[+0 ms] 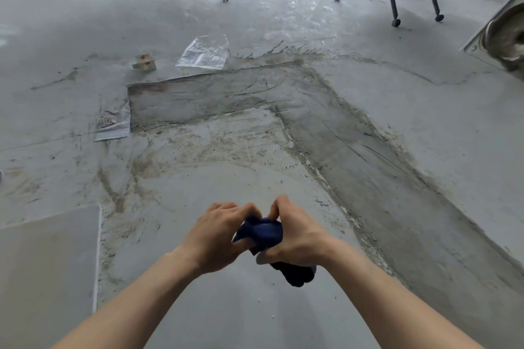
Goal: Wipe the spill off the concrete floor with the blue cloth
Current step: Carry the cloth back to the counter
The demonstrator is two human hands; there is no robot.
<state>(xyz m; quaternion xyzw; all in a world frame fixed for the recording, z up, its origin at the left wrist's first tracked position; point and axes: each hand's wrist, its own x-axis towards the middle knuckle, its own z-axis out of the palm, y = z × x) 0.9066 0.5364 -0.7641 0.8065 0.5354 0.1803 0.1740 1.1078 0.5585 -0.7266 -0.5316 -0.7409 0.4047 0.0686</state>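
Observation:
A dark blue cloth (265, 232) is bunched up between both my hands, above the concrete floor (368, 71) in the lower middle of the view. My left hand (218, 238) grips its left side and my right hand (295, 238) grips its right side, with one end of the cloth hanging below the right palm. Brownish smeared residue (215, 147) spreads across the floor ahead of my hands, beside a darker rough L-shaped band of concrete (354, 144).
Two clear plastic sheets (205, 52) (113, 123) and a small wooden block (144, 62) lie on the floor farther out to the left. Wheeled chair legs (395, 20) stand at the back. A metal object (504, 37) sits at the right edge. A pale board (48, 263) lies at lower left.

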